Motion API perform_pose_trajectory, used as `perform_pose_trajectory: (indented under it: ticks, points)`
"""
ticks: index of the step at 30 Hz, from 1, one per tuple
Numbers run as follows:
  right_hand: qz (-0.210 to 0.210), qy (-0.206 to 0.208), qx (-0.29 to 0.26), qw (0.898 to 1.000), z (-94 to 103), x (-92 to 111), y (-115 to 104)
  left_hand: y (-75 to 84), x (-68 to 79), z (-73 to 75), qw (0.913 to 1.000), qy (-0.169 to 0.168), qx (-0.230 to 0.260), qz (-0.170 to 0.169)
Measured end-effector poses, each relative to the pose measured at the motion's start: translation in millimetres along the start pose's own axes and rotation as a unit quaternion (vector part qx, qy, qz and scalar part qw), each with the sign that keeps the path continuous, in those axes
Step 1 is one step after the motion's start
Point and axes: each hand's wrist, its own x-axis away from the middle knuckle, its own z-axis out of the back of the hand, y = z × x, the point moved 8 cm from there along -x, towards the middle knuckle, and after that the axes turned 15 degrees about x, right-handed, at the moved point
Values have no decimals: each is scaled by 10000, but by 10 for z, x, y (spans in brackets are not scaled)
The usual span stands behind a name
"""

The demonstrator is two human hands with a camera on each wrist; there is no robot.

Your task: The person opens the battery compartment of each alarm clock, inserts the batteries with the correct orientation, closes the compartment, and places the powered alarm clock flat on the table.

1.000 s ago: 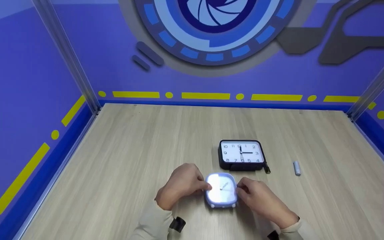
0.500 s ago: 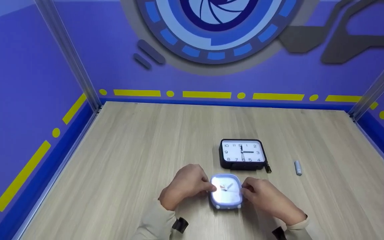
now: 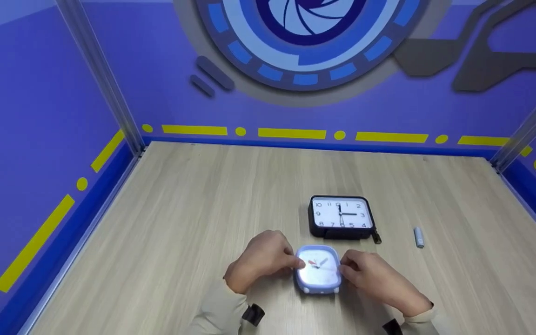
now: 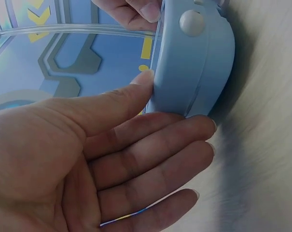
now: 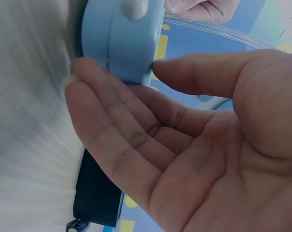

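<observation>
A small light-blue alarm clock with rounded corners and white feet lies face up or tilted back on the wooden table, low in the head view. My left hand pinches its left edge, thumb on the front rim and fingers against the side. On the opposite edge, my right hand holds it between thumb and fingers. Both wrist views show the blue casing between thumb and fingertips. Just beyond it stands a black rectangular clock with a white numbered face.
A short black and gold battery-like piece lies against the black clock's right side. Farther right is a small pale grey cylinder. Blue printed panels wall the table at the back and sides.
Both hands have shifted the blue clock slightly right relative to the black clock. Glare on its face has lessened, so its hands show more clearly. The view has drifted slightly.
</observation>
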Motion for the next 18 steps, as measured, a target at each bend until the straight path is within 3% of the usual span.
perform_pose_trajectory:
  ticks: [7, 18]
  points:
    - [-112, -295, -737, 9968, -49, -26, 69, -129, 22, -35, 9942, -273, 786, 682]
    - [-351, -616, -1421, 9873, -103, -31, 156, -172, 13, -66, 9886, -500, 1187, 776]
